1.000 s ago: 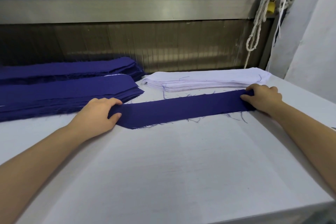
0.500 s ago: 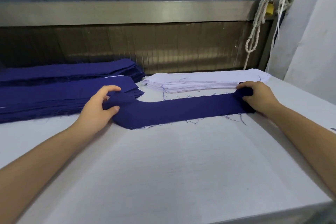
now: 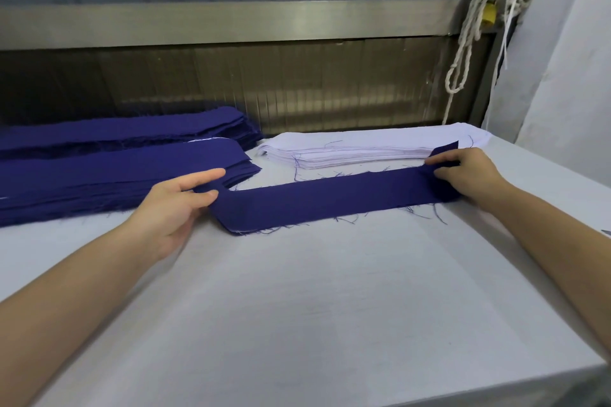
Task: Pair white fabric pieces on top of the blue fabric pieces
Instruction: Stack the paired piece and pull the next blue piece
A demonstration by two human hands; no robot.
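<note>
**Head view: blue strip (image 3: pixel 330 201) held by both ends**

The left hand (image 3: pixel 178 205) pinches the strip's end at nine o'clock; the right hand (image 3: pixel 469 175) pinches the upturned end at three. The strip lies across the table (image 3: pixel 330 307), with the white pile (image 3: pixel 363 149) just behind at one o'clock and the blue piles (image 3: pixel 99 175) at ten. Best to pull it taut and flatten both ends before topping it from the white pile.

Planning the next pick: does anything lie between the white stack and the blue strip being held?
Nothing visible does: only bare table and loose threads separate the white stack from the blue strip, whose ends the left hand and right hand grip.
</note>
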